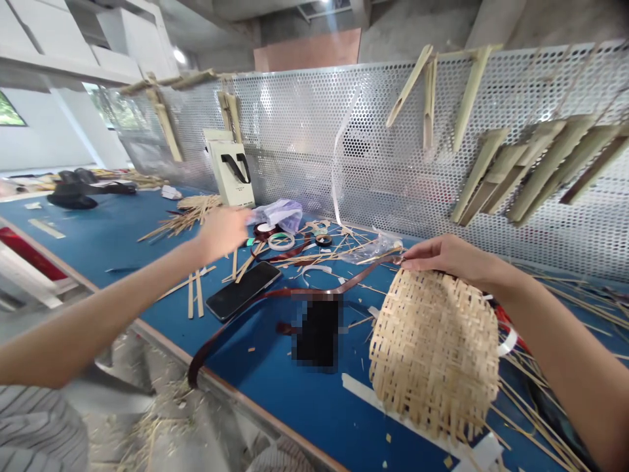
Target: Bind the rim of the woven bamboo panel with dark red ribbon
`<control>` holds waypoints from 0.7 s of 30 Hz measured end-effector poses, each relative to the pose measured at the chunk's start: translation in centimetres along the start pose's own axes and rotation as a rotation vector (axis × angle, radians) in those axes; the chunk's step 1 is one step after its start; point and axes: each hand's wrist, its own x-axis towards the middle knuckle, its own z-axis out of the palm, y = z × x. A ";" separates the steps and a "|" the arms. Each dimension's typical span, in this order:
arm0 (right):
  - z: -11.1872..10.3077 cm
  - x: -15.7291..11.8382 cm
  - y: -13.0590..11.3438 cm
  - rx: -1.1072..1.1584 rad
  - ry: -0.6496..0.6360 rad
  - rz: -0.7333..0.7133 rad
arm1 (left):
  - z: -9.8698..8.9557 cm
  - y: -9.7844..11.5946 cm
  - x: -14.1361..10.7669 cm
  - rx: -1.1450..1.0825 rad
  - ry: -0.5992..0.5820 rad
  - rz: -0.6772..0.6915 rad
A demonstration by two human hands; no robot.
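My right hand pinches the top edge of a round woven bamboo piece, together with one end of a brown ribbon. From there the ribbon runs left past a black phone and hangs over the table's front edge. My left hand is raised over the table near a purple-white crumpled wrapper; motion blurs its fingers, and whether it holds anything cannot be made out. Rolls of tape lie just right of it.
Thin bamboo strips lie scattered across the blue table. A white paper bag stands against the perforated metal panel, where bamboo tubes hang. A black cap is at the far left.
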 end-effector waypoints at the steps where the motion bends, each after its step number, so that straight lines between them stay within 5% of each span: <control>1: 0.0 0.0 0.0 0.012 -0.004 -0.006 | 0.6 2.9 0.3 -0.054 -0.045 0.081; 5: 0.1 0.0 0.0 0.037 -0.020 -0.036 | 2.7 13.5 0.4 -0.510 -0.194 0.382; 8: 0.0 0.0 -0.2 0.005 -0.021 -0.066 | 4.0 17.8 0.7 -0.822 -0.328 0.453; 12: -0.2 -0.2 -0.4 -0.026 0.007 -0.064 | 5.1 18.7 1.7 -1.007 -0.379 0.452; 21: -1.0 -0.5 0.3 0.112 -0.154 -0.155 | 4.7 18.8 1.4 -0.923 -0.168 0.567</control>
